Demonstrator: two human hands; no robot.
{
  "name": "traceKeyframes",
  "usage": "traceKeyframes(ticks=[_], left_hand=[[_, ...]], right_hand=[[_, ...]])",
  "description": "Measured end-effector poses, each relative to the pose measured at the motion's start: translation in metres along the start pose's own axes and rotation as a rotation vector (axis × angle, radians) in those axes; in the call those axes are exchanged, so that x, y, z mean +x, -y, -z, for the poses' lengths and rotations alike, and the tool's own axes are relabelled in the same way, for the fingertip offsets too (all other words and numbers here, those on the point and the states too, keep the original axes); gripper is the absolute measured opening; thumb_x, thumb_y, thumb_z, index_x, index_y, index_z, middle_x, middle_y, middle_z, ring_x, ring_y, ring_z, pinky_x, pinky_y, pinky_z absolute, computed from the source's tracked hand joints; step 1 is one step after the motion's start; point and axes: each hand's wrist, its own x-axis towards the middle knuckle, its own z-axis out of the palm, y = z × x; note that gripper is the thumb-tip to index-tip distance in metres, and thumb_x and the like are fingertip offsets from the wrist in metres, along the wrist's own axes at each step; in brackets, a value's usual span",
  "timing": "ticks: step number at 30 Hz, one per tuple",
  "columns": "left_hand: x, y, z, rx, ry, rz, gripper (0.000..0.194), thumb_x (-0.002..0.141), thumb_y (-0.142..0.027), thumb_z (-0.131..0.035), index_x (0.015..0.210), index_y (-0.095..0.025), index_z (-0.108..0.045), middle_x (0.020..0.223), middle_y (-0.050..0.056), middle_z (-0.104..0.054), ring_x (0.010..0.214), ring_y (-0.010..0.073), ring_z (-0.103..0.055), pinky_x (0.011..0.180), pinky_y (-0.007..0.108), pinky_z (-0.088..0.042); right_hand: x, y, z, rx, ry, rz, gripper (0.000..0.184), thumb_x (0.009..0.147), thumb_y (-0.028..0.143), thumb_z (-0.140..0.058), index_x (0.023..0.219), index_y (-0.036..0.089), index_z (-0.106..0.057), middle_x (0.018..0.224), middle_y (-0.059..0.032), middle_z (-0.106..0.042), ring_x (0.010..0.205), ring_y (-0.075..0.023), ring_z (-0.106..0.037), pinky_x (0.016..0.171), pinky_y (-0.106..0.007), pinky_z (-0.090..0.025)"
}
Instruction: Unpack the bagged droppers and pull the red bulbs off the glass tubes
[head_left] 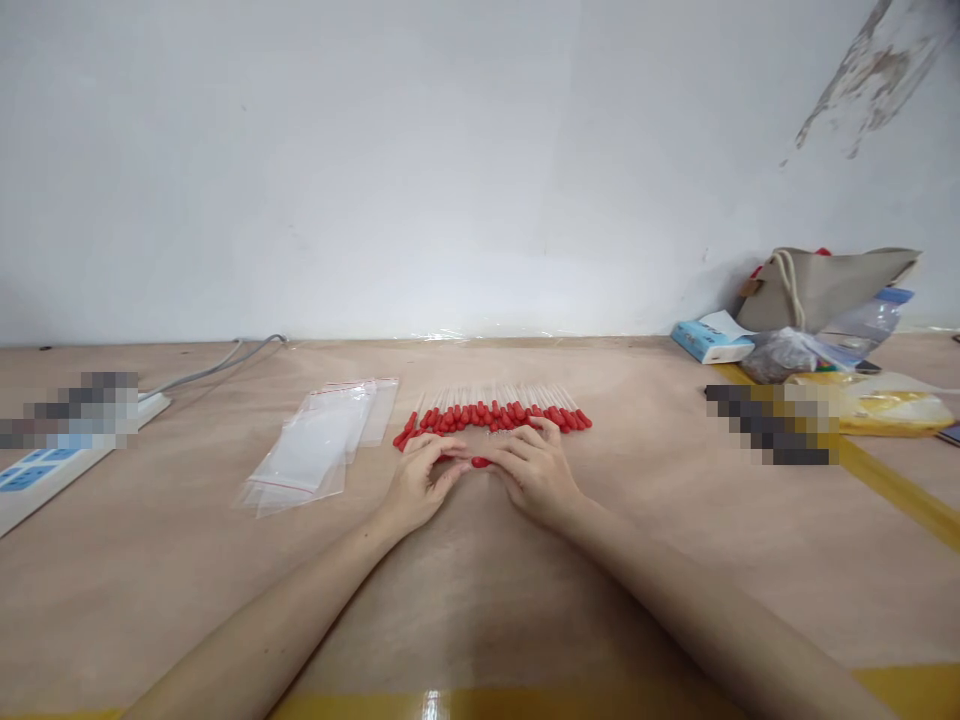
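A row of several thin clear droppers with red rubber bulbs lies on the tan table, bulbs toward me. My left hand and my right hand rest side by side at the near edge of that row, fingers curled and fingertips meeting over a few red bulbs. One red bulb shows between the two hands. Both hands are closed in a pinch on droppers pulled from the row.
A stack of clear zip bags lies left of the droppers. A white power strip with a grey cable sits at far left. At right lie a blue box, a beige bag, a plastic bottle and yellow packets.
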Motion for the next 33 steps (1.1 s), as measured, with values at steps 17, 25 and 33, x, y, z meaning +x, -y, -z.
traceKeyframes(ticks=[17,25,33], left_hand=[[0.034,0.063,0.025,0.187,-0.052,0.808,0.021,0.060,-0.040,-0.061,0.065,-0.020,-0.063,0.068,0.003,-0.064,0.065,0.0189,-0.058,0.059,0.028,-0.041],[0.033,0.072,0.022,0.169,-0.200,0.855,0.017,0.064,-0.034,-0.056,0.063,-0.018,-0.062,0.063,0.003,-0.064,0.061,0.0184,-0.058,0.058,0.028,-0.042],[0.029,0.039,0.020,0.057,-0.341,0.497,0.019,0.076,-0.035,-0.048,0.082,-0.018,-0.055,0.083,0.002,-0.062,0.079,0.0147,-0.057,0.066,0.024,-0.045]], right_hand=[[-0.049,-0.067,0.022,-0.129,0.069,-0.750,0.021,0.071,0.039,-0.049,0.073,0.025,-0.064,0.065,0.0018,-0.064,0.071,-0.0171,-0.057,0.071,-0.034,-0.027],[-0.048,-0.070,0.029,-0.133,-0.092,-0.810,0.027,0.074,0.043,-0.047,0.068,0.021,-0.062,0.067,-0.0007,-0.064,0.069,-0.0175,-0.055,0.075,-0.035,-0.024],[-0.033,-0.057,0.029,-0.125,-0.299,-0.613,0.027,0.079,0.040,-0.045,0.076,0.020,-0.063,0.076,-0.0042,-0.061,0.070,-0.0157,-0.054,0.075,-0.033,-0.031]])
